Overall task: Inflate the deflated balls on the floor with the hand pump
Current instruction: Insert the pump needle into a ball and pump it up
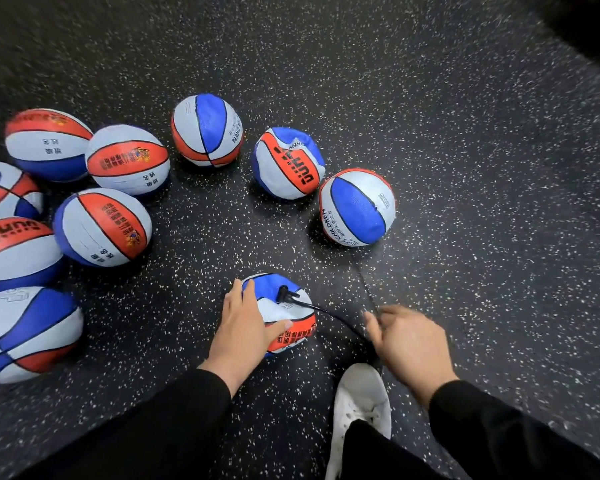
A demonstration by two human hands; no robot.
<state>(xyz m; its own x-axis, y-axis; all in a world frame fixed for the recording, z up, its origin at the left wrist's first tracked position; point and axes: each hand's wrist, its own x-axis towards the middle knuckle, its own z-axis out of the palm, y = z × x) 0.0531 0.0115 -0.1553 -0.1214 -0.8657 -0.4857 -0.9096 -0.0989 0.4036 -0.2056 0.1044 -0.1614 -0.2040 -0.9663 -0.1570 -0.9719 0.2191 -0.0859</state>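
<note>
Black sleeves (174, 420) and a white laced shoe (359, 407) are seen at the bottom edge, closest to the viewer, above a dark speckled floor (465, 168). At the far left, a cluster of seven red, white and blue balls (103, 226) is gathered, some touching one another and rounded in shape. Further right, near the middle, a lone ball (207, 129) is seen, then a crumpled, dented ball (288, 162), and just beside it a blue-panelled ball (357, 207) marked CHILDREN. Below these, a sagging deflated ball (284, 317) lies on the floor. It is held by the left hand (241, 327), with the fingers spread over its left side and the thumb pressed across its front. A black nozzle (284, 294) is set into the top of this ball, and a thin black hose (329, 315) is led from it rightwards to the right hand (409, 344). That hand is blurred, with fingers curled where the hose ends; whether the hose is gripped cannot be told.
</note>
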